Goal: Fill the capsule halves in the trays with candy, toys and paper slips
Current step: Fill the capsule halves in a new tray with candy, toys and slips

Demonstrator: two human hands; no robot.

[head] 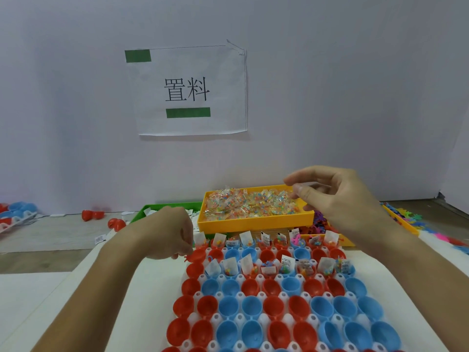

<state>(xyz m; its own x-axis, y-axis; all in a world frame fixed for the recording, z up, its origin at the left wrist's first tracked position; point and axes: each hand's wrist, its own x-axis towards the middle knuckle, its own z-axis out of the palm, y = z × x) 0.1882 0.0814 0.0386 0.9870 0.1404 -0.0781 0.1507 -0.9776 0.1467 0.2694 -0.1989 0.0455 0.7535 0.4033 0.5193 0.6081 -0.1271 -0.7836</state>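
- A white tray (264, 318) is being shown nearest the camera on the pale bench (33, 295), its rows being taken up by red and blue capsule halves (274, 306) — the near rows are lying bare inside.
- Further back, two rows of filled halves (284, 268) are being seen, with candy packets, small toys and upright paper slips (246, 237) standing in them.
- The left hand (175, 235) is being held at the tray's far left corner, fingers curled down and pinched just above a red half there; a small red piece is showing at the fingertips, though what is being gripped cannot be told.
- The right hand (337, 194) is being held over the far right corner of the yellow bin (253, 221), thumb and forefinger parted, nothing being gripped.
- The bin is being filled with clear packets of coloured candy (248, 203).
- Beside it on the left, a green bin (144, 212) with slips is partly hidden — coloured plastic toys (403, 217) are lying to the right.
- A paper sign (187, 90) is hanging on the wall behind.
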